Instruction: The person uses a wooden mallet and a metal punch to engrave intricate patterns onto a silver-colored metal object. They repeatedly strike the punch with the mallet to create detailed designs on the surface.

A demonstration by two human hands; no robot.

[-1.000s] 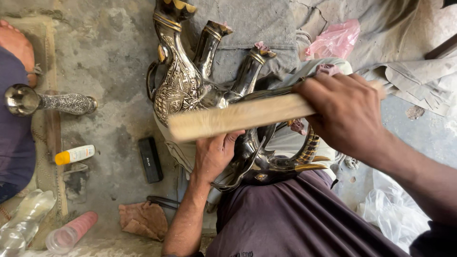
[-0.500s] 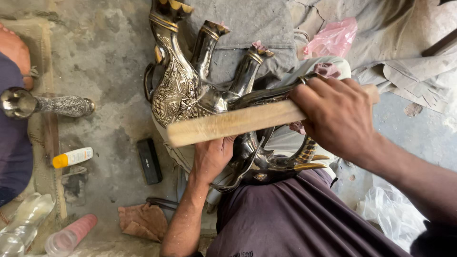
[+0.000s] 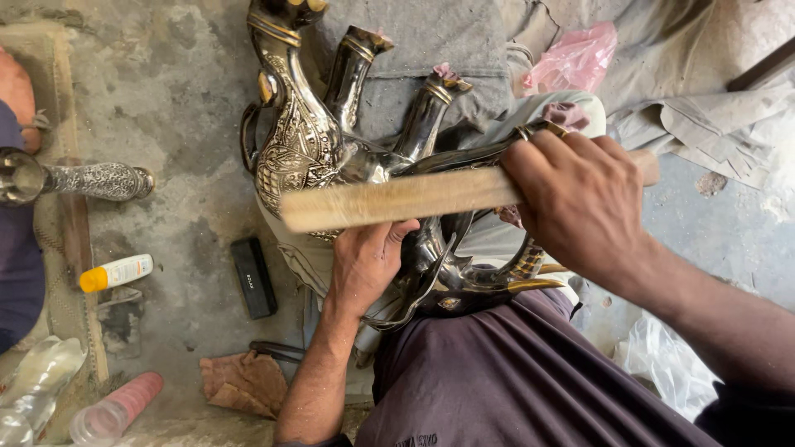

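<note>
Concrete floor (image 3: 182, 99), three metal jugs (image 3: 302, 149), right hand (image 3: 580, 207) fingers grasping one wooden stick (image 3: 397, 200), left hand (image 3: 368, 261) gripping a jug.

One head-worn camera looks steeply down, close above the lap and floor (image 3: 166, 99).
</note>
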